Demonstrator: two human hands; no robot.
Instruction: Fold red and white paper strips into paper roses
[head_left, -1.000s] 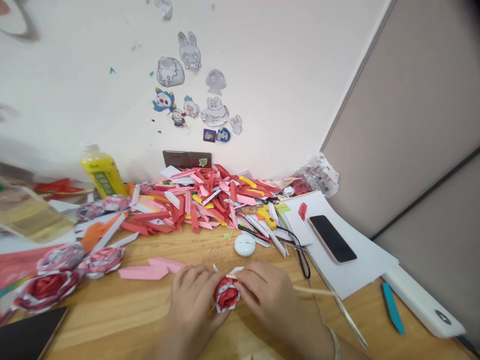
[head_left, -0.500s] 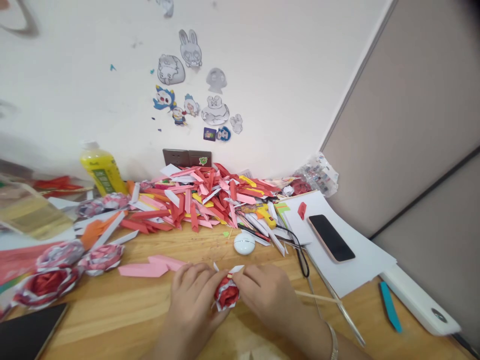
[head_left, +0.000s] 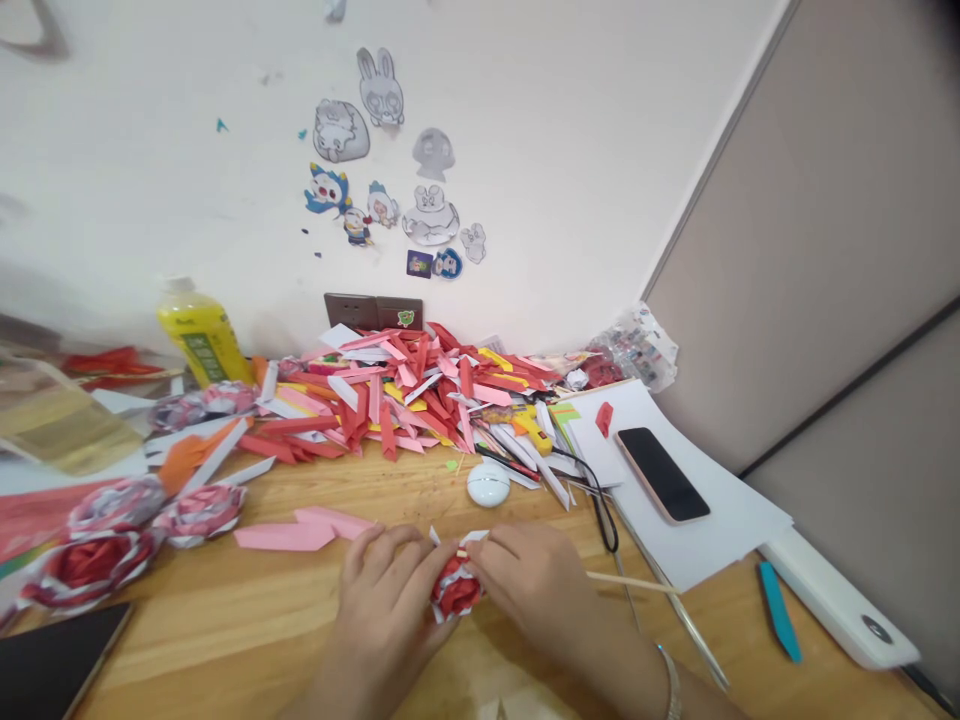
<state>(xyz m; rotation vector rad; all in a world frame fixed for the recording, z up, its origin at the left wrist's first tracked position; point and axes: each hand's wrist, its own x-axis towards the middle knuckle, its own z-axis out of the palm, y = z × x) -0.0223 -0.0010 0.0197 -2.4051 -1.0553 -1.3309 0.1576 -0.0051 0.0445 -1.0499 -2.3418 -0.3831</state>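
Observation:
Between my two hands, low in the middle of the head view, is a red and white folded-paper rose (head_left: 457,590). My left hand (head_left: 394,585) grips its left side, fingers curled. My right hand (head_left: 529,580) pinches its upper right edge, where white paper tips stick up. A thin wooden stick (head_left: 634,582) shows to the right of my right hand; its other end is hidden by the hand. Two pink folded paper strips (head_left: 300,530) lie just left of my left hand. A white rounded case (head_left: 488,484) sits beyond the rose.
A heap of folded paper strips (head_left: 390,390) lines the wall, with a yellow glue gun (head_left: 532,428) at its right. Finished paper roses (head_left: 90,565) and a yellow bottle (head_left: 202,335) stand left. A phone (head_left: 663,475) rests on white paper (head_left: 675,565); a teal strip (head_left: 780,612) lies right.
Both hands keep their hold on the rose, which has turned very slightly. The view has shifted a little; the things on the table stay put.

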